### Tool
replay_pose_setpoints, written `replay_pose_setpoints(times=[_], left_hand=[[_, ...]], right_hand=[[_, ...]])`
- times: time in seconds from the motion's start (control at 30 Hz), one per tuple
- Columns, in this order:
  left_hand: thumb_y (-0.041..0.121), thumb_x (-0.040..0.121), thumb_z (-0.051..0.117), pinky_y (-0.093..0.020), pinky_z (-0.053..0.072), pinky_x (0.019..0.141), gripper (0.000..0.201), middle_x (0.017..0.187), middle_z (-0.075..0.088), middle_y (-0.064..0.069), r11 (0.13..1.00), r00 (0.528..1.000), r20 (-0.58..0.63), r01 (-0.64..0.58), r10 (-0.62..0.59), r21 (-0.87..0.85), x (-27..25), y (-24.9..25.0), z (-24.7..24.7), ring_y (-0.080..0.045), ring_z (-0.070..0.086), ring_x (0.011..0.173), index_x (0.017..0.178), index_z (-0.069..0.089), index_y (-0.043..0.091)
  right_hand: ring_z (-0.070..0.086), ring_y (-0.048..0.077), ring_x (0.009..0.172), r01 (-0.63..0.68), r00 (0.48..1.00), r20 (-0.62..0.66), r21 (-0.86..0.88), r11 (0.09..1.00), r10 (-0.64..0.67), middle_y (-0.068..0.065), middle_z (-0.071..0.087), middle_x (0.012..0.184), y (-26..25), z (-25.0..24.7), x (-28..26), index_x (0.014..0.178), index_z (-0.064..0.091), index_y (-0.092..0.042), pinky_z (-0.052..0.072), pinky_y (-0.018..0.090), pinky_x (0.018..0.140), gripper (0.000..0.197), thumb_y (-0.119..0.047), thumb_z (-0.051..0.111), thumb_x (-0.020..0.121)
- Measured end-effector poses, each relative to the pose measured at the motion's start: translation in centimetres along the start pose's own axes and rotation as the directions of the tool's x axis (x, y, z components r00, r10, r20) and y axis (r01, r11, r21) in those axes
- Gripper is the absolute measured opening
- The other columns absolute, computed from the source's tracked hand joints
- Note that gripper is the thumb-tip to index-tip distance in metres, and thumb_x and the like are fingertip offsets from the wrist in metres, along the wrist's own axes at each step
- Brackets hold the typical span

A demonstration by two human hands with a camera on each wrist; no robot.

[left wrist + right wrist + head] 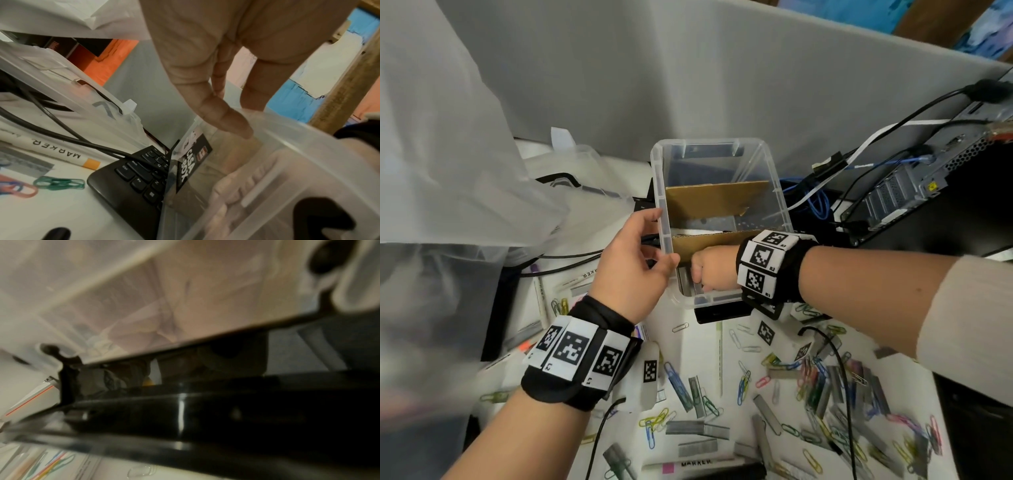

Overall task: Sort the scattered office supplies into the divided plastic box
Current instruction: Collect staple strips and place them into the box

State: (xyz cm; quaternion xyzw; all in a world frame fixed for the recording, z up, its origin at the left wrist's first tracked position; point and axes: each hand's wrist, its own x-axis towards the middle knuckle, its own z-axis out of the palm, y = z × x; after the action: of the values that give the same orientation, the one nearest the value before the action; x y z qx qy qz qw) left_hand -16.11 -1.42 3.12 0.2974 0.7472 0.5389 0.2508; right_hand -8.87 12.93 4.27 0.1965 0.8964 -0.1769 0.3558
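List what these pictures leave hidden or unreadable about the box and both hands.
- Right hand, head view: fingertips reach down into the box's near compartment; any grasp is hidden.
- Right wrist view: blurred; only frosted plastic.
- Left hand, head view: on the box wall; fingertips hidden.
- Middle compartment: contents too small.

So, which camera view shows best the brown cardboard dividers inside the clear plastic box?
The head view: both brown cardboard dividers stand across the clear plastic box. The left wrist view shows only a hazy brown patch through the wall; in the right wrist view, I cannot make them out.
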Motion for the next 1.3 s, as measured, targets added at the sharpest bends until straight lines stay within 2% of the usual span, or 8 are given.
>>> replay_pose_setpoints(times=[0.23, 0.37, 0.53, 0.73, 0.9, 1.0, 1.13, 1.3], left_hand=[[0.003, 0.082, 0.068, -0.050, 0.057, 0.073, 0.054, 0.106, 0.057, 0.015, 1.000, 1.000, -0.014, -0.002, 0.002, 0.007, -0.1, 0.1, 0.0, -0.021, 0.065, 0.079, 0.125, 0.049, 0.029], [0.003, 0.082, 0.068, -0.049, 0.057, 0.073, 0.054, 0.106, 0.057, 0.014, 1.000, 1.000, -0.008, 0.003, -0.003, 0.018, -0.1, 0.4, -0.1, -0.021, 0.065, 0.081, 0.125, 0.049, 0.030], [0.007, 0.083, 0.068, -0.048, 0.058, 0.073, 0.054, 0.106, 0.057, 0.015, 0.999, 1.000, -0.007, 0.001, -0.001, 0.055, -0.3, 0.7, -0.1, -0.020, 0.065, 0.083, 0.128, 0.047, 0.030], [0.012, 0.086, 0.065, -0.047, 0.056, 0.081, 0.054, 0.115, 0.059, 0.009, 0.989, 1.000, -0.005, -0.029, 0.030, 0.143, -0.7, 1.1, 0.0, -0.017, 0.064, 0.089, 0.134, 0.044, 0.028], [0.028, 0.090, 0.060, -0.044, 0.047, 0.097, 0.049, 0.128, 0.047, -0.005, 0.898, 0.977, -0.035, -0.181, 0.212, 0.400, -2.2, 1.9, 0.1, -0.023, 0.054, 0.113, 0.135, 0.045, 0.015], [0.032, 0.090, 0.057, -0.033, 0.048, 0.088, 0.036, 0.113, 0.050, 0.001, 0.848, 0.930, -0.040, -0.315, 0.366, 0.427, -4.0, 3.5, 0.4, -0.018, 0.055, 0.102, 0.121, 0.054, 0.014], [0.024, 0.089, 0.057, -0.009, 0.040, 0.061, 0.010, 0.076, 0.055, 0.014, 0.822, 0.882, 0.210, -0.469, 0.421, 0.324, -7.3, 4.8, 1.9, 0.001, 0.051, 0.068, 0.096, 0.062, 0.019], [0.023, 0.088, 0.060, -0.017, 0.045, 0.062, 0.008, 0.078, 0.059, 0.011, 0.838, 0.824, 0.549, -0.395, 0.142, 0.376, -9.6, 2.4, 5.6, -0.004, 0.055, 0.065, 0.096, 0.061, 0.023]], right_hand=[[0.053, 0.023, 0.084, 0.009, 1.000, -0.017, 0.018, 1.000, -0.009, 0.015, 0.064, 0.114, 0.0, 0.3, 0.4, 0.114, 0.062, -0.006, 0.045, 0.032, 0.076, 0.028, -0.017, 0.051, 0.091], [0.048, 0.020, 0.084, -0.004, 1.000, -0.028, 0.003, 1.000, 0.004, 0.014, 0.063, 0.113, 0.2, 0.2, 0.1, 0.115, 0.062, -0.006, 0.042, 0.031, 0.075, 0.029, -0.018, 0.049, 0.092], [0.050, 0.019, 0.083, -0.012, 0.999, -0.035, -0.009, 1.000, 0.012, 0.004, 0.055, 0.092, 0.7, -0.5, -0.9, 0.114, 0.063, -0.009, 0.044, 0.031, 0.075, 0.029, -0.021, 0.053, 0.090], [0.051, 0.019, 0.083, 0.050, 0.990, -0.134, 0.020, 0.999, -0.047, 0.003, 0.056, 0.091, 0.9, -1.2, -3.5, 0.083, 0.055, -0.019, 0.048, 0.032, 0.082, 0.011, -0.018, 0.049, 0.092], [0.052, 0.020, 0.072, 0.233, 0.884, -0.436, 0.093, 0.968, -0.171, 0.004, 0.057, 0.078, 1.5, -0.5, -8.9, 0.081, 0.055, -0.007, 0.043, 0.029, 0.067, 0.013, -0.006, 0.044, 0.089], [0.052, 0.017, 0.063, 0.307, 0.807, -0.566, 0.154, 0.939, -0.171, 0.002, 0.056, 0.068, 2.4, 1.2, -11.9, 0.077, 0.055, -0.005, 0.043, 0.028, 0.060, 0.010, -0.006, 0.048, 0.085], [0.044, 0.013, 0.056, 0.272, 0.842, -0.532, 0.280, 0.921, -0.086, -0.003, 0.050, 0.062, 4.1, 5.1, -14.0, 0.077, 0.052, -0.006, 0.041, 0.029, 0.057, 0.011, -0.012, 0.049, 0.086], [0.055, 0.022, 0.076, 0.065, 0.958, -0.287, 0.283, 0.957, 0.020, 0.002, 0.055, 0.076, 6.1, 11.2, -13.0, 0.067, 0.043, -0.021, 0.047, 0.033, 0.068, 0.020, -0.013, 0.049, 0.085]])
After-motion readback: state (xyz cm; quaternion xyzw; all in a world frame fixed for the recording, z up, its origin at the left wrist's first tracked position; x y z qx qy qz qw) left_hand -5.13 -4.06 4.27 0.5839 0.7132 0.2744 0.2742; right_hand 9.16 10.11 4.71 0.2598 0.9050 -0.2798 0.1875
